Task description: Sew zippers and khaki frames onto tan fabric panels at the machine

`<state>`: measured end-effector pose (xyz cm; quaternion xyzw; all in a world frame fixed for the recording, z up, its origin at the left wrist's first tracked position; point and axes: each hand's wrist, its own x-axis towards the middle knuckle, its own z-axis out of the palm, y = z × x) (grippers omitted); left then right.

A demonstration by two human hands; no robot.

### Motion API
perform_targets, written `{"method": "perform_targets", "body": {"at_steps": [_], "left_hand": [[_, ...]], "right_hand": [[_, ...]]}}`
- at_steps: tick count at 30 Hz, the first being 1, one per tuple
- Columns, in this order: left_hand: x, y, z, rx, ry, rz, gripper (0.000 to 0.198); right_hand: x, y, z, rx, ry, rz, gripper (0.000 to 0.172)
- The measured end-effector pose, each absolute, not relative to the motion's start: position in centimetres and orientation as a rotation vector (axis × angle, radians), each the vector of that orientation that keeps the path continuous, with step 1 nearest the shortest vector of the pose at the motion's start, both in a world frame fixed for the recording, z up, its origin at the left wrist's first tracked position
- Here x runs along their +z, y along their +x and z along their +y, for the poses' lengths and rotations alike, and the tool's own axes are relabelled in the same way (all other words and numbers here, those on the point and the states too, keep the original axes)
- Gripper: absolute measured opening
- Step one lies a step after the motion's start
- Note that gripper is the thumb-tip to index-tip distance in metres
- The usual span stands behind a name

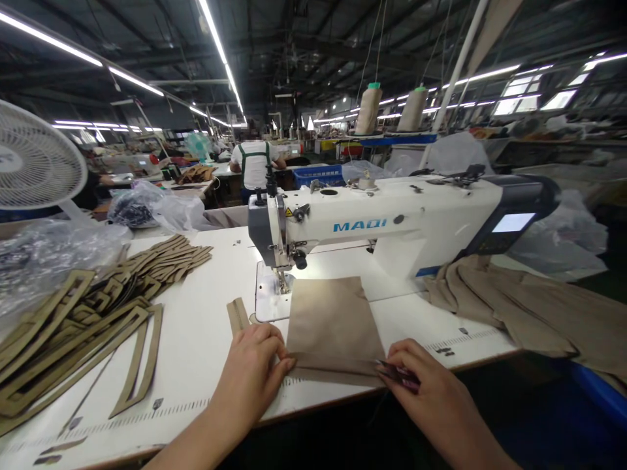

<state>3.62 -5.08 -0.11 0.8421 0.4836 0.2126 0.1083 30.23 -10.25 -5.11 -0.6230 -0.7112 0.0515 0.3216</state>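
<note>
The left hand (255,372) pinches the near left corner of the brown cloth piece (333,323). The right hand (426,391) pinches the near right corner and also holds a small dark tool (399,374). The cloth lies flat on the table (196,365), just past both hands and near the table edge. It could slide off that edge if a pinch slips. Past the cloth stands the sewing machine (372,225), so fingers could get poked. There is bare table left of the left hand, before the cut strips (83,326).
</note>
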Motion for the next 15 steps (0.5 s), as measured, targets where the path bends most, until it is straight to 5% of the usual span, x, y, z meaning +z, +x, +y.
{"method": "perform_targets", "body": {"at_steps": [5, 10, 15], "left_hand": [[-0.6, 4.1, -5.1, 0.658, 2.559, 1.386, 0.010], [-1.8, 4.6, -4.5, 0.921, 2.996, 1.025, 0.022], [-0.6, 5.9, -3.2, 0.607, 3.145, 1.166, 0.025]], "right_hand": [[-4.5, 29.8, -10.2, 0.018, -1.626, -1.896, 0.008], [-5.0, 30.4, -11.0, -0.114, -1.451, -1.998, 0.030], [-6.3, 29.6, -12.2, -0.355, -1.248, -2.108, 0.049]]}}
